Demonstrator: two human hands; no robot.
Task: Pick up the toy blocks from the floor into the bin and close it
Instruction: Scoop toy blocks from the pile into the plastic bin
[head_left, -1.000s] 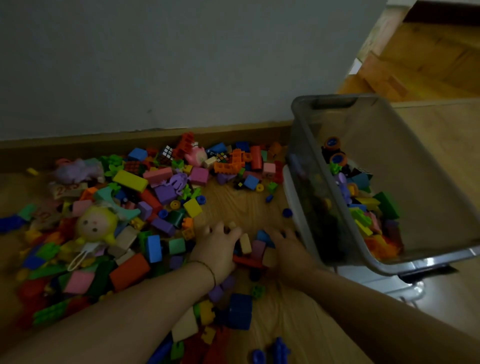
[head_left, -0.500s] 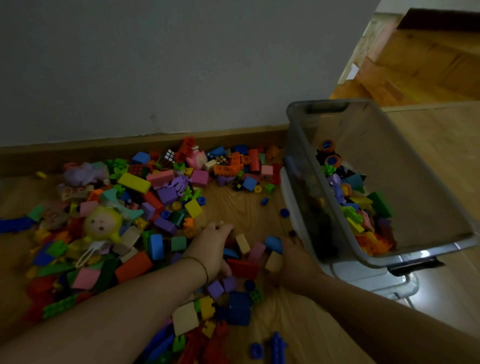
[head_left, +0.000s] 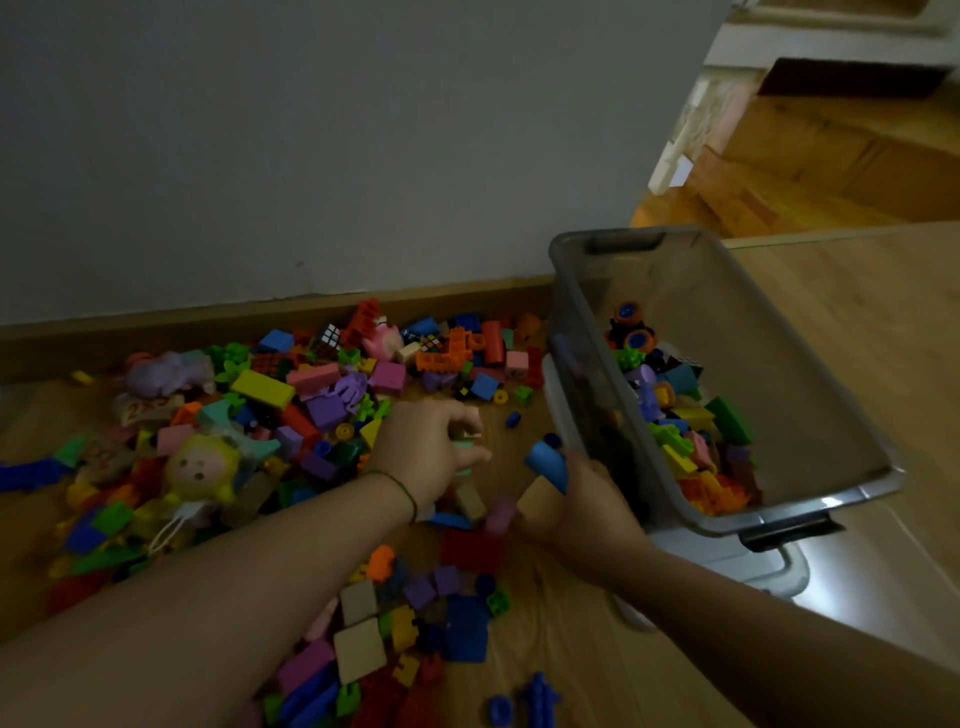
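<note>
Blocks (head_left: 545, 461) fill left hand (head_left: 431, 452) and right hand (head_left: 579, 501); one bin (head_left: 737, 312).

Left hand (head_left: 431, 452): the curled fingers cover most of a teal piece (head_left: 462, 446) and a pale piece (head_left: 471, 430), so neither shape can be made out. Right hand (head_left: 584, 512): it is seen from the back and grips a blue block (head_left: 545, 461) whose lower end is hidden by the fingers. A tan block (head_left: 535, 500) lies against them, and it cannot be told whether it is gripped. Both forearms run off the near edge and cover toy blocks (head_left: 322, 410) beneath them. Bin (head_left: 753, 338): the dark left wall blurs the contents behind it (colours only, no shapes). A white object (head_left: 727, 558) under the bin is mostly hidden. A blue piece (head_left: 26, 475) is cut by the left edge. Blocks along the near edge are cut off and blurred.
</note>
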